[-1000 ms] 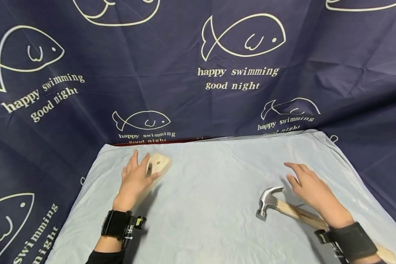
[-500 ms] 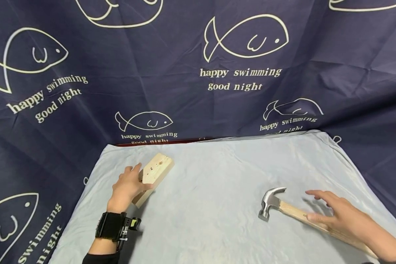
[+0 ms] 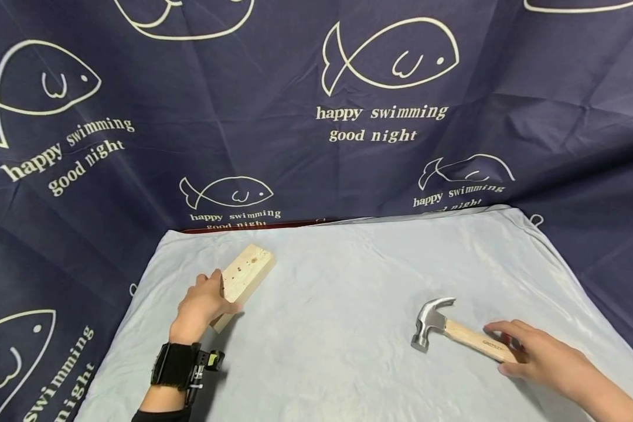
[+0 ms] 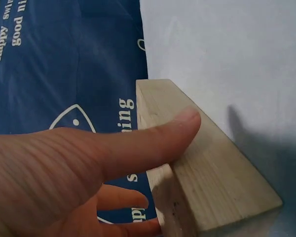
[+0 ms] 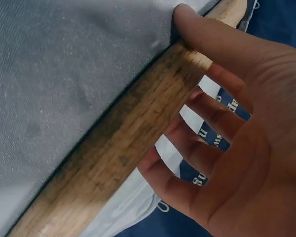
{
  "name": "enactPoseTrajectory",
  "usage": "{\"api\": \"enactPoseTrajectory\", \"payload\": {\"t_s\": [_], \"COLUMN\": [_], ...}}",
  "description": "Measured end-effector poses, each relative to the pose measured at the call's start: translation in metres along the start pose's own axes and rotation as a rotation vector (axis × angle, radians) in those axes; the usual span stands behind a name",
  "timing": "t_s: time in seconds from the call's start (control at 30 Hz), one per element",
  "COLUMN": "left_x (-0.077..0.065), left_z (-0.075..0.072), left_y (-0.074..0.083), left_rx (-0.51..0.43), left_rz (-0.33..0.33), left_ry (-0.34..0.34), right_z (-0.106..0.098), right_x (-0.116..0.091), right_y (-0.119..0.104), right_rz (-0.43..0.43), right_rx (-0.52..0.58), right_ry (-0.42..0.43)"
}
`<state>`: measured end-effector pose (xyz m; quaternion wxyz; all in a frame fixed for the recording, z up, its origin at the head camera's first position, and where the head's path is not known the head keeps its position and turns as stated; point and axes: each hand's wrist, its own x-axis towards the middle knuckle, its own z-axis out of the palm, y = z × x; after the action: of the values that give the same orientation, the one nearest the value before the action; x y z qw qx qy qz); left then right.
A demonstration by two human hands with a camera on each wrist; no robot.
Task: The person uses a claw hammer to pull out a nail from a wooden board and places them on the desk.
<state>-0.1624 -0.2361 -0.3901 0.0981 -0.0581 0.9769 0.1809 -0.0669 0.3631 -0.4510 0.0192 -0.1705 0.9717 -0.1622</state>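
Note:
My left hand [image 3: 203,305] grips a pale wooden block [image 3: 249,272] with dark spots on its top, near the left side of the table. In the left wrist view the thumb [image 4: 175,136] presses along one broad face, and the other fingers reach behind. At the right, my right hand [image 3: 540,351] holds the wooden handle of a claw hammer [image 3: 469,340], thumb on the near side, fingers on the far side. The hammer's steel head points left, its claw away from me. In the head view, hand and forearm hide the handle's end.
A pale blue cloth [image 3: 348,328] covers the table. Behind and beside it hangs a dark blue curtain [image 3: 295,117] printed with white fish and lettering. A camera strap [image 3: 176,364] is on my left wrist.
My left hand has drawn back along the block and settled its grip on the near end. My right hand has come down to the hammer handle and taken hold of it.

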Motion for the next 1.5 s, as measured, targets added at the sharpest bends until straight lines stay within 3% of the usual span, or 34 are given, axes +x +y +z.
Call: {"api": "enactPoseTrajectory", "payload": {"t_s": [0.13,0.4,0.73,0.93,1.13,1.5], "left_x": [-0.002,-0.002,0.003,-0.002,-0.005,-0.005], "left_z": [-0.003,-0.003,0.008,0.015,0.017,0.027], "left_y": [-0.005,-0.009,-0.012,-0.006,0.011,0.042], "left_rx": [0.004,0.013,0.002,-0.028,-0.033,-0.031], "left_rz": [-0.031,-0.091,-0.110,-0.088,-0.043,0.075], "left_ry": [0.004,-0.018,0.056,0.059,0.080,0.123], "right_z": [-0.006,-0.003,0.004,0.006,0.008,0.005], "right_x": [0.009,0.017,0.007,-0.001,-0.007,-0.011], "right_y": [-0.014,-0.028,-0.031,-0.032,-0.030,-0.031], "right_rz": [0.123,0.117,0.146,0.154,0.142,0.177], "right_rx": [-0.070,-0.218,-0.281,-0.312,-0.327,-0.301], "right_ry": [-0.089,-0.012,0.024,0.072,0.126,0.120]}}
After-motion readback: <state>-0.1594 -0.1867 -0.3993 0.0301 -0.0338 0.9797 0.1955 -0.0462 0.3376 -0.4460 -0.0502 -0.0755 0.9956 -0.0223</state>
